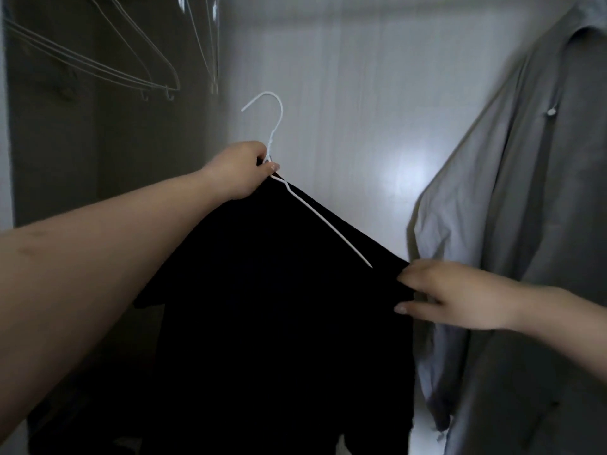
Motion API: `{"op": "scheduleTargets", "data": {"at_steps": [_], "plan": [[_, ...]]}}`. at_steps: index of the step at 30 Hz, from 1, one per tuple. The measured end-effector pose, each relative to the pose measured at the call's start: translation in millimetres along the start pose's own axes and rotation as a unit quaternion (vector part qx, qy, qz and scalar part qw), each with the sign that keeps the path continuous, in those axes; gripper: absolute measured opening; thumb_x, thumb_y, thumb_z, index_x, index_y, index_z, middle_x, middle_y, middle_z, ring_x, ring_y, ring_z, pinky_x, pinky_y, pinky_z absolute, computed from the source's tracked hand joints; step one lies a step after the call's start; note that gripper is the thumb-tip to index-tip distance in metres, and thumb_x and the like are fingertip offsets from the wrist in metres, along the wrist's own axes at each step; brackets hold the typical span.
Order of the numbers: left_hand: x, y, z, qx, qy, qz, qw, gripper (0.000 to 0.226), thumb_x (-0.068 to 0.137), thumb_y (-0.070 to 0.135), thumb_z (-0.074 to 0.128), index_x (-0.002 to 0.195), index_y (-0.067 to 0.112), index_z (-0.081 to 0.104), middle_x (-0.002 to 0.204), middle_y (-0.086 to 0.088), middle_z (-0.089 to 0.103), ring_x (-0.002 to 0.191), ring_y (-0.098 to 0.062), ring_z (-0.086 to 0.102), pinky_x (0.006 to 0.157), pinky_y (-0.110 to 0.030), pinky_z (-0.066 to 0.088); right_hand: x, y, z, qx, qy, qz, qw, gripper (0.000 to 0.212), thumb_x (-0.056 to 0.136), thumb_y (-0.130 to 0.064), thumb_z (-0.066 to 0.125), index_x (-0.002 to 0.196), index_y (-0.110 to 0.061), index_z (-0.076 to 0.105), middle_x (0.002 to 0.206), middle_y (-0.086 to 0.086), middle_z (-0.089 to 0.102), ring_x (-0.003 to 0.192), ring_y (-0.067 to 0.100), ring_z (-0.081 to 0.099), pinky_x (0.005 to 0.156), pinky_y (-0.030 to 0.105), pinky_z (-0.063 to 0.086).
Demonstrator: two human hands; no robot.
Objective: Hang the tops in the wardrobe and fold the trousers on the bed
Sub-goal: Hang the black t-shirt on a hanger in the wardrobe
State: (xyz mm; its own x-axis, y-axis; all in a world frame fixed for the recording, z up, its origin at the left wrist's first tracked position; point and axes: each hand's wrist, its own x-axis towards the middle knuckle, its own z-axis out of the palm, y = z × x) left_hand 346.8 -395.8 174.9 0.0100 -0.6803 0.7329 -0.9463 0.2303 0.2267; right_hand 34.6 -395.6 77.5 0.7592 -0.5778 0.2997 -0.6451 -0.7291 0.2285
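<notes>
A black top [272,290] hangs on a white wire hanger [275,126] inside the wardrobe. My left hand [241,169] grips the hanger at its neck, just under the hook, and holds it up in mid-air. The hanger's right arm lies bare on top of the black cloth. My right hand [450,297] pinches the top's right shoulder edge between thumb and fingers. The lower part of the top drops out of view at the bottom.
A grey buttoned shirt [512,224] hangs at the right, close to my right hand. Several bare white wire hangers [131,70] hang at the upper left. The wardrobe's pale back wall [345,110] is behind the top.
</notes>
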Motion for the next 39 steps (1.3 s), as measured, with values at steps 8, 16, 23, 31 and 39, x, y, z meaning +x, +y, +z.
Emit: {"op": "scheduleTargets", "data": {"at_steps": [8,16,23,31,39], "plan": [[-11,21,11,-0.018,0.003,0.040,0.999,0.041,0.095,0.040,0.053,0.064,0.016,0.038,0.063,0.001,0.041,0.073,-0.025,0.043,0.063,-0.031,0.029,18,-7,-31,-0.002,0.068,0.006,0.998,0.025,0.091,-0.042,0.050,0.081,-0.021,0.057,0.073,-0.007,0.057,0.067,0.003,0.055,0.064,0.017,0.040],[-17,30,10,-0.144,-0.008,0.054,0.988,0.032,0.091,0.041,0.059,0.072,0.015,0.058,0.073,0.000,0.060,0.069,-0.021,0.062,0.075,-0.034,0.050,21,-9,-26,0.070,0.255,0.027,0.964,0.047,0.087,-0.021,0.061,0.056,-0.032,0.028,0.049,-0.011,0.035,0.049,0.003,0.041,0.050,0.018,0.028],[-12,6,4,-0.118,-0.030,0.042,0.992,0.024,0.082,0.048,0.068,0.081,0.025,0.064,0.071,0.009,0.070,0.066,-0.003,0.068,0.072,-0.024,0.048,-9,16,-26,0.156,0.323,0.056,0.932,0.040,0.084,-0.006,0.063,0.056,-0.029,0.046,0.055,-0.012,0.051,0.051,0.001,0.046,0.049,0.014,0.031],[-15,-8,11,0.022,-0.018,0.134,0.991,0.060,0.070,0.063,0.065,0.117,0.035,0.041,0.087,0.012,0.060,0.073,-0.005,0.058,0.069,-0.031,0.046,-27,32,-34,0.115,0.294,0.040,0.948,0.038,0.081,-0.005,0.068,0.060,-0.030,0.048,0.063,-0.010,0.052,0.057,0.006,0.050,0.056,0.018,0.039],[-13,4,17,0.032,0.025,0.186,0.982,0.010,0.088,0.017,0.061,0.096,0.021,0.065,0.070,0.013,0.064,0.070,-0.008,0.065,0.066,-0.027,0.046,-31,49,-52,0.112,0.203,0.105,0.967,0.020,0.076,-0.023,0.078,0.065,-0.012,0.065,0.080,0.001,0.061,0.076,0.010,0.058,0.070,0.020,0.042]]}}
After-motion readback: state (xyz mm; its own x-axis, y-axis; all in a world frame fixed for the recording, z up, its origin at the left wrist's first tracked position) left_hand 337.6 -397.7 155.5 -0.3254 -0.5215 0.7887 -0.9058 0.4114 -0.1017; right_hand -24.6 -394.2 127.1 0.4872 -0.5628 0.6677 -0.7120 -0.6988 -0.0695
